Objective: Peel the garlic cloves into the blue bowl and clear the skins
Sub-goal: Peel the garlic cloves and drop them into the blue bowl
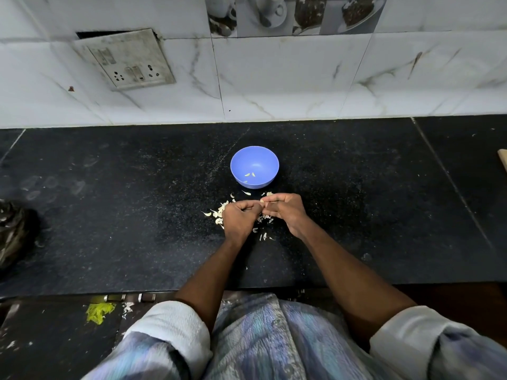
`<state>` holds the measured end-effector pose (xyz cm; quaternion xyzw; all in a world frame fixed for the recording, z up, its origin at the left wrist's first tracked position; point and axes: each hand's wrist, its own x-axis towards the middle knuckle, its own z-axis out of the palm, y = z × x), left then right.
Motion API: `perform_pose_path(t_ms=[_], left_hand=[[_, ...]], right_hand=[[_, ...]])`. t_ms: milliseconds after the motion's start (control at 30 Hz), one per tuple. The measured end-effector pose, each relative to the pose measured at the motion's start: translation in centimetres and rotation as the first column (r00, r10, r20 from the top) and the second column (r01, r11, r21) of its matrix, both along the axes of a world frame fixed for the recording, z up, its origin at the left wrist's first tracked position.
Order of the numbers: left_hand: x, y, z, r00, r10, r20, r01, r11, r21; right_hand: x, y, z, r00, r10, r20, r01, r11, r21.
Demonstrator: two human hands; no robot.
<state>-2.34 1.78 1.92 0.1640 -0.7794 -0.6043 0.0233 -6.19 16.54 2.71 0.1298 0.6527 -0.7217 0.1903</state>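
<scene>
Garlic clove (262, 200) was pinched between both hands just in front of the blue bowl (254, 167); likely light, firm, slippery once bare, best gripped at the ends. Left hand (241, 215) and right hand (284, 211) curled tight. Papery skins (219, 211) littered the black counter (109, 215).
</scene>
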Motion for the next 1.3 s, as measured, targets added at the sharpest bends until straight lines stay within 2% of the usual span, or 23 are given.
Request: perform_pose_path(t_ms=[233, 433, 767, 933, 1133, 1300], left_hand=[[-0.02, -0.17, 0.07, 0.999, -0.023, -0.037, 0.024, 0.999, 0.029], [-0.08, -0.01, -0.30, 1.000, 0.013, 0.012, -0.013, 0.998, 0.060], [-0.15, 0.14, -0.35, 1.000, 0.025, 0.003, -0.025, 0.998, -0.057], [-0.02, 0.24, -0.23, 1.000, 0.010, 0.008, -0.009, 0.987, -0.163], [0.10, 0.63, -0.10, 0.995, 0.091, 0.040, -0.085, 0.989, -0.117], [0.39, 0.49, -0.07, 0.997, 0.072, 0.014, -0.069, 0.988, -0.141]], right_hand=[[0.04, 0.19, 0.29, 0.999, 0.030, -0.024, -0.031, 0.999, -0.027], [0.13, 0.21, 0.30, 0.999, 0.028, -0.016, -0.028, 1.000, -0.009], [0.23, -0.02, 0.12, 0.998, 0.027, -0.048, -0.025, 0.999, 0.023], [0.31, -0.08, -0.11, 0.996, 0.040, -0.075, -0.037, 0.999, 0.038], [0.38, -0.60, -0.21, 0.998, 0.025, -0.064, -0.026, 1.000, -0.015], [0.59, -0.73, 0.25, 1.000, -0.019, -0.021, 0.017, 0.997, -0.078]])
